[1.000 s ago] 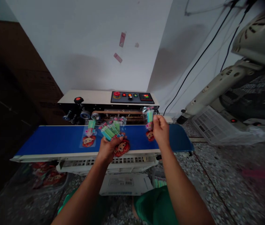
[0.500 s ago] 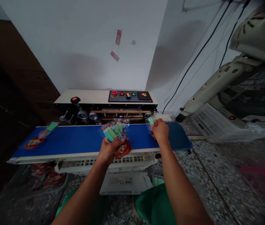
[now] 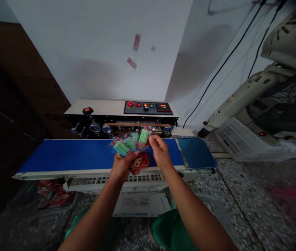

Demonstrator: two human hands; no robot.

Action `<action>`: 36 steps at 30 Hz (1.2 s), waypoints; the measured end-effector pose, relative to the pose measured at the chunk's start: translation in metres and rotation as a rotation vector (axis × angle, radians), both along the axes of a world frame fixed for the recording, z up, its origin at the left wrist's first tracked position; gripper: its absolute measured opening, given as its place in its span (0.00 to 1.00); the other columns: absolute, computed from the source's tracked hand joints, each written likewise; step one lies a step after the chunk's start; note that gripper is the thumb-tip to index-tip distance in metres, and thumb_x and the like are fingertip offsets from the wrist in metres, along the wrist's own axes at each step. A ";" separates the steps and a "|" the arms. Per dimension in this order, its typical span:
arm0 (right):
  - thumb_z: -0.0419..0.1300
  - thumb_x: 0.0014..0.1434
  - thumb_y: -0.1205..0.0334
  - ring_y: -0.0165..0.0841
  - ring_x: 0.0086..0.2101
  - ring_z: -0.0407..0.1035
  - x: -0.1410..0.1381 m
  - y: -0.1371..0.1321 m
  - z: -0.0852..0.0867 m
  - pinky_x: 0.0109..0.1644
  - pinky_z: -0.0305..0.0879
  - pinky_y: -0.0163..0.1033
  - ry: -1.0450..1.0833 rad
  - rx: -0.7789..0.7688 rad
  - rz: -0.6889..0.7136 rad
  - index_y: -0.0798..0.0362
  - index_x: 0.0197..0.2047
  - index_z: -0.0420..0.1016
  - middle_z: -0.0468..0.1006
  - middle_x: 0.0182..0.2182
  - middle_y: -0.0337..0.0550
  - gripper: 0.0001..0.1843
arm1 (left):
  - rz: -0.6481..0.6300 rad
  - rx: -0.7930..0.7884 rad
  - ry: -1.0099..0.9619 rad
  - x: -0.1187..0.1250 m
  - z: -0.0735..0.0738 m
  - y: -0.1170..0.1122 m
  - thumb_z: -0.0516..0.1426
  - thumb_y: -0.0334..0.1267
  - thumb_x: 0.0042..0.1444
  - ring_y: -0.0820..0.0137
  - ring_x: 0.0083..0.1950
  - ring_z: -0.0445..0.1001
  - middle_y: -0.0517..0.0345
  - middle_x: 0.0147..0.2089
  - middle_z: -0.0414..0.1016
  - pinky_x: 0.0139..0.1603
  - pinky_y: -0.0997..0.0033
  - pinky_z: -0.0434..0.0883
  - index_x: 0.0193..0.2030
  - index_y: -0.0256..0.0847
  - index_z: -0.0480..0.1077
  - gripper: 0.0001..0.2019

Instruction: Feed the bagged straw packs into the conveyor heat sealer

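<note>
My left hand [image 3: 121,167] is closed around a fanned bunch of clear plastic packets [image 3: 127,144], with green sticks and pink tops inside. A red-haired cartoon head [image 3: 139,162] shows at the bunch's lower end. At the right side of the fan, my right hand [image 3: 159,150] pinches the edge of one green packet [image 3: 144,136]. Both hands are over the blue conveyor belt [image 3: 71,153], in front of a band sealing machine [image 3: 98,107]. The right fingertips are partly hidden by the hand.
A control panel [image 3: 148,108] with a red knob and lit display tops the machine. Below the belt are a white carton [image 3: 141,205] and a bag of red packets [image 3: 59,197]. A grey fan-like appliance [image 3: 242,90] and a white basket [image 3: 238,139] stand at right.
My right hand has moved left from the belt's right part to the fanned packets. The packet at the belt's left end is no longer there. My left hand still holds the bunch.
</note>
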State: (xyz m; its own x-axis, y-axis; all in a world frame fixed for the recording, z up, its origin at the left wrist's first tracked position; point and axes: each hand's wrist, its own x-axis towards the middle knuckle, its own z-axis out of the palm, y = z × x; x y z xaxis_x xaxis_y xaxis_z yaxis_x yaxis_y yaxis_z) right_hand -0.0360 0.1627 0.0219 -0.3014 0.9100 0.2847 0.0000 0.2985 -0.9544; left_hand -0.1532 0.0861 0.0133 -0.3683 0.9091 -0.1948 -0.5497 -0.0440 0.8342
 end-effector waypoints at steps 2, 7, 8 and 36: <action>0.48 0.62 0.47 0.28 0.28 0.59 0.006 0.005 0.002 0.34 0.58 0.32 0.033 0.029 -0.126 0.50 0.34 0.66 0.65 0.26 0.34 0.16 | 0.008 -0.015 -0.030 0.000 0.000 0.000 0.69 0.35 0.37 0.60 0.34 0.79 0.52 0.35 0.81 0.40 0.57 0.76 0.40 0.35 0.74 0.20; 0.42 0.62 0.43 0.30 0.26 0.63 0.056 0.041 0.002 0.32 0.59 0.33 -0.097 0.048 -0.448 0.50 0.40 0.65 0.69 0.25 0.36 0.21 | 0.055 -0.065 0.022 -0.005 0.000 0.000 0.70 0.36 0.33 0.62 0.31 0.79 0.54 0.30 0.80 0.36 0.61 0.76 0.35 0.35 0.75 0.18; 0.43 0.62 0.45 0.31 0.26 0.65 0.070 0.050 0.001 0.32 0.59 0.34 -0.214 0.071 -0.532 0.50 0.40 0.67 0.70 0.25 0.37 0.21 | 0.047 -0.073 0.046 -0.006 0.000 0.000 0.70 0.36 0.34 0.62 0.30 0.79 0.54 0.30 0.80 0.34 0.62 0.77 0.34 0.35 0.75 0.18; 0.56 0.57 0.50 0.29 0.31 0.64 0.012 0.006 -0.001 0.37 0.62 0.33 -0.052 -0.052 0.168 0.51 0.33 0.72 0.71 0.28 0.35 0.13 | -0.017 -0.072 0.050 -0.004 0.000 0.000 0.69 0.37 0.37 0.63 0.31 0.78 0.51 0.31 0.80 0.37 0.62 0.75 0.38 0.33 0.75 0.19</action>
State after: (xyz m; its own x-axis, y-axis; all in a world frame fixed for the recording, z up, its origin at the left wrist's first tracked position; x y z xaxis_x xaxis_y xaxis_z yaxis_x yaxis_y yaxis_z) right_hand -0.0244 0.1683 0.0212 -0.4633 0.8587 0.2192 0.0037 0.2492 -0.9684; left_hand -0.1573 0.0862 0.0132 -0.3640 0.8996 -0.2411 -0.5073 0.0256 0.8614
